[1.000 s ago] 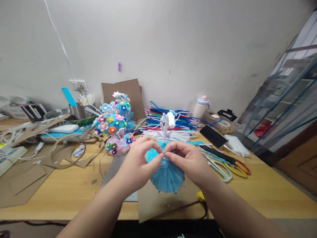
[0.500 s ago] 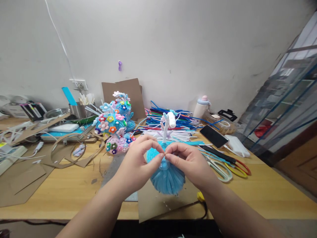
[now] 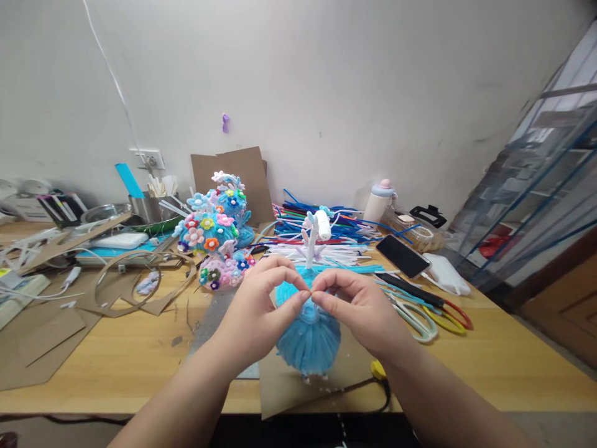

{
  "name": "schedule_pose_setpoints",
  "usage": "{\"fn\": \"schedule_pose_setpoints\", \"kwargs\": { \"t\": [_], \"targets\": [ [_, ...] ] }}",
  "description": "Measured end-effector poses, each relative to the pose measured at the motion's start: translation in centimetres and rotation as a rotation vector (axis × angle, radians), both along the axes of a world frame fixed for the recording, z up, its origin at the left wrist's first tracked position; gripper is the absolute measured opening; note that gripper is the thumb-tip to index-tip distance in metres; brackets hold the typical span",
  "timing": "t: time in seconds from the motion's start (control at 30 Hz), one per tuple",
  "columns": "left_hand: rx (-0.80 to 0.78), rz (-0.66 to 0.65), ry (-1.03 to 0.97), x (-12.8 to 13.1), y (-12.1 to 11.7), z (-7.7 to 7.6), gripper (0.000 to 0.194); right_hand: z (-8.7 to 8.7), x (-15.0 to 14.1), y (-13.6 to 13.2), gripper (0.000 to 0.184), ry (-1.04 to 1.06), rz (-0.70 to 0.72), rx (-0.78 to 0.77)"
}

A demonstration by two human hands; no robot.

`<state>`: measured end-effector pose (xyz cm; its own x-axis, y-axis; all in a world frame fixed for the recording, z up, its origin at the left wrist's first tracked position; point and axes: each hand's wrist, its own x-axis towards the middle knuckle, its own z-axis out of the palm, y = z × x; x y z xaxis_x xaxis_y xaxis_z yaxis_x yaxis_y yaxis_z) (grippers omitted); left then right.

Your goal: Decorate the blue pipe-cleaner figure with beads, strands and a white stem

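A fuzzy blue pipe-cleaner figure (image 3: 308,345) stands in front of me, with a rounded, skirt-like lower part and a white stem (image 3: 311,246) rising to a white head. My left hand (image 3: 263,305) is closed in a thumb-and-finger pinch before its middle. Pinched the same way, my right hand (image 3: 357,305) meets it fingertip to fingertip. Whatever lies between the fingertips is too small to make out. Below the figure a thin, white-dotted strand (image 3: 342,423) hangs past the table edge. Brown cardboard (image 3: 280,392) lies underneath.
Left stands a flower-covered blue craft (image 3: 212,233). Piled pipe cleaners (image 3: 321,252) lie behind the figure. To the right are green-handled scissors (image 3: 420,323), pliers with red and yellow handles (image 3: 454,317), a phone (image 3: 403,255), a white power bank (image 3: 448,274) and a bottle (image 3: 379,202). Cardboard rings (image 3: 100,292) lie left.
The blue figure's lower part has swung slightly left and down, and the dotted strand now shows more clearly. Both hands keep their pinch in nearly the same place.
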<state>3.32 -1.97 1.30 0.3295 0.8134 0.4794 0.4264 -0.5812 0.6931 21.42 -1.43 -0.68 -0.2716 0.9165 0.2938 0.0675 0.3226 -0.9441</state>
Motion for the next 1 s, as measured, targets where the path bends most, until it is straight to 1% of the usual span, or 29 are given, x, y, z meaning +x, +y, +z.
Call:
{"fn": "schedule_pose_setpoints", "kwargs": {
  "t": [0.4, 0.5, 0.6, 0.77, 0.83, 0.9, 0.97, 1.0],
  "targets": [
    [0.017, -0.005, -0.02, 0.1, 0.1, 0.0, 0.01, -0.1, 0.0, 0.2, 0.012, 0.019, -0.018, 0.007],
    [0.007, -0.017, -0.032, 0.2, 0.3, -0.4, 0.009, -0.5, 0.1, 0.3, 0.012, 0.029, -0.011, -0.008],
    [-0.04, -0.039, -0.051, 0.4, 0.5, -1.0, 0.008, -1.1, 0.2, 0.4, 0.012, 0.014, -0.002, -0.024],
    [-0.099, -0.038, -0.088, 0.4, 0.7, -1.9, 0.01, -2.1, 0.7, 0.6, 0.012, -0.093, -0.004, -0.056],
    [-0.112, -0.035, -0.094, 0.4, 0.8, -2.1, 0.01, -2.7, 1.1, 0.8, 0.014, -0.082, 0.003, -0.045],
    [-0.127, -0.037, -0.106, 0.4, 0.9, -2.1, 0.009, -3.8, 1.4, 1.0, 0.02, -0.01, -0.031, -0.055],
    [-0.152, -0.04, -0.137, 0.5, 1.2, -2.2, 0.009, -5.3, 1.6, 0.9, 0.028, 0.135, -0.162, -0.117],
    [-0.168, -0.041, -0.158, 0.6, 1.3, -2.2, 0.009, -6.1, 1.5, 0.7, 0.032, 0.227, -0.233, -0.178]
  ]
}}
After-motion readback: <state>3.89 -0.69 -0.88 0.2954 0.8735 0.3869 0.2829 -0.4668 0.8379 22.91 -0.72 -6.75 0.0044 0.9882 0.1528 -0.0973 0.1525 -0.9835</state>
